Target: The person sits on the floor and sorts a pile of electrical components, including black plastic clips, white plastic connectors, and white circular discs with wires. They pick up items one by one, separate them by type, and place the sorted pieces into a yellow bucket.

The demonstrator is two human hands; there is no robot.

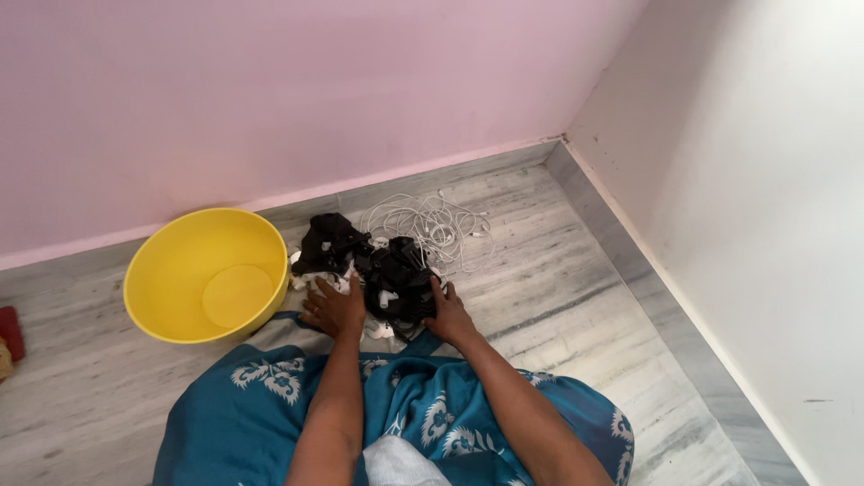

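Observation:
A heap of black gadgets with straps [378, 265] lies on the grey marble floor in front of me, mixed with small white pieces. My left hand [333, 309] rests flat on the heap's near left edge, fingers spread over white bits. My right hand [447, 312] presses against the near right side of the black heap, fingers touching it. Whether either hand actually grips anything is unclear. Behind the heap sprawls a tangle of thin white cables [430, 225].
An empty yellow plastic tub [162, 270] stands on the floor to the left of the heap. My teal patterned garment [261, 405] covers my lap. A pink wall runs behind, a white wall on the right. A red object [11, 331] shows at the left edge.

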